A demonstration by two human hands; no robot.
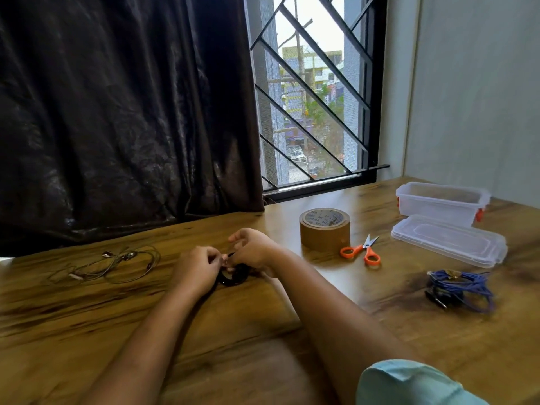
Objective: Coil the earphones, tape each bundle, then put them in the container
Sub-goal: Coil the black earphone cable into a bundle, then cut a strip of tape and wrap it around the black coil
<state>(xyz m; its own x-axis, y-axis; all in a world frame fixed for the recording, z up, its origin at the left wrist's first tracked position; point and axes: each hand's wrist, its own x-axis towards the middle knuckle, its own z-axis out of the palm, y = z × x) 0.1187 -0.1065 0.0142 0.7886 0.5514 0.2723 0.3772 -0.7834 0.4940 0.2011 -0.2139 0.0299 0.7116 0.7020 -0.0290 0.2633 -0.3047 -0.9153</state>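
Both hands meet over the black coil, which lies on the desk left of the tape roll and nearer the person. The left hand curls round the coil's left side, seemingly so the loops cannot spring apart. The right hand pinches at its top, the likely spot for the binding. Whether a strip of tape sits between the fingers is too small to tell.

The scissors lie just right of the roll, and both are within easy reach of the right hand, which suits cutting strips. Further right of the roll and nearer the person, the blue bundle lies coiled with a brown band on it, so it looks finished but not stowed. Far right of the roll, the container stands open with its lid beside it, ready for bundles. Well left of the roll, a thin pair lies loose and uncoiled, probably the last to do.
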